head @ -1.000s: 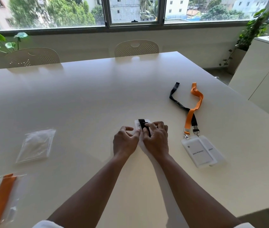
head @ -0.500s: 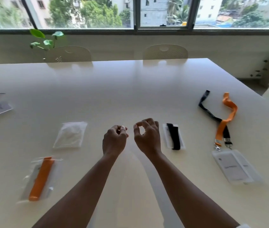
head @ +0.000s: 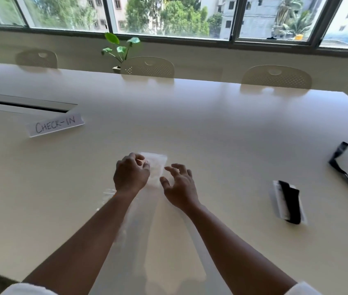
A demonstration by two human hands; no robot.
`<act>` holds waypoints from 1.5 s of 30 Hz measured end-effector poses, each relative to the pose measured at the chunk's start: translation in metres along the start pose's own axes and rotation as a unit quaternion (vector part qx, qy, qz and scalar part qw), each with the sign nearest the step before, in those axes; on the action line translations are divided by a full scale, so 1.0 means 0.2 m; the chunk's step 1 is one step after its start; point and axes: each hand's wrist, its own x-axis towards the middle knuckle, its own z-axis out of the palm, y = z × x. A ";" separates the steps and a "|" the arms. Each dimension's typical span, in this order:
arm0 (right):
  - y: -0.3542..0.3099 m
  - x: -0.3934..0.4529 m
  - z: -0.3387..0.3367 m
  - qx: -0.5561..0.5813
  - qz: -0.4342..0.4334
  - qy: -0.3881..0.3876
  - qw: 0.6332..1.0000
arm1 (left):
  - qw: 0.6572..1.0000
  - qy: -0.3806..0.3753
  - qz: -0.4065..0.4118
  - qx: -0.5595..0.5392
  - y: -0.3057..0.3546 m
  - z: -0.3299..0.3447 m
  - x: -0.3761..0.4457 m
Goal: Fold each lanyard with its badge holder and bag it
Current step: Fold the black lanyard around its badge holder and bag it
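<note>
Left hand (head: 130,175) grip apparently pinches clear, flat bag (head: 155,165).

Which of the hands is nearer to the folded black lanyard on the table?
The right hand. It hovers left of the folded black lanyard, with bare table between them. The left hand is farther left, at the clear bag.

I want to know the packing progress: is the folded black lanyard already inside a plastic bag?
No, the folded black lanyard lies bare on the table, far right of the clear bag that the left hand touches.
</note>
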 end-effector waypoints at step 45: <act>0.16 -0.10 -0.15 0.270 0.089 0.164 0.945 | 0.937 -0.241 0.194 -0.161 0.13 -0.09 0.09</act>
